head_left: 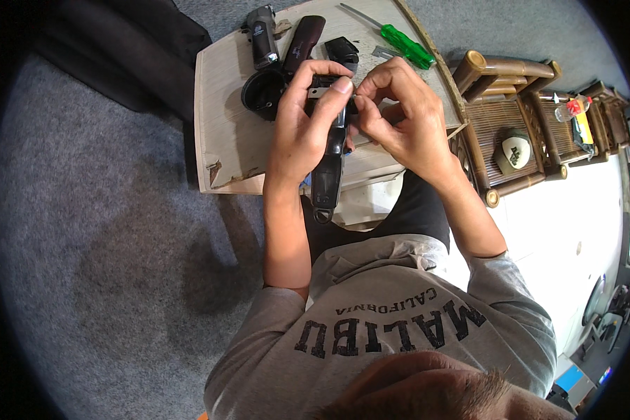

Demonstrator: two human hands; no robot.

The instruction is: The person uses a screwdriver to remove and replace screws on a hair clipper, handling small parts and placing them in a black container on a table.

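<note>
My left hand [304, 126] is closed around a long black handle-like part [327, 178] with a ring at its lower end, which points toward me. Thumb and forefinger press near its upper end, where a small pale metal piece shows. Close against that end, my right hand [406, 112] has thumb and forefinger pinched together; what is between them is too small to make out. Just beyond my left hand lie a black round cup-shaped part [257, 96] and a dark maroon elongated part [305, 40].
The small wooden table [224, 140] has a chipped near-left corner. On it lie a grey-black device [262, 38], a black boxy part [341, 50] and a screwdriver [406, 46] with a green handle. To the right, a bamboo chair [479, 126] bears a cap [516, 152].
</note>
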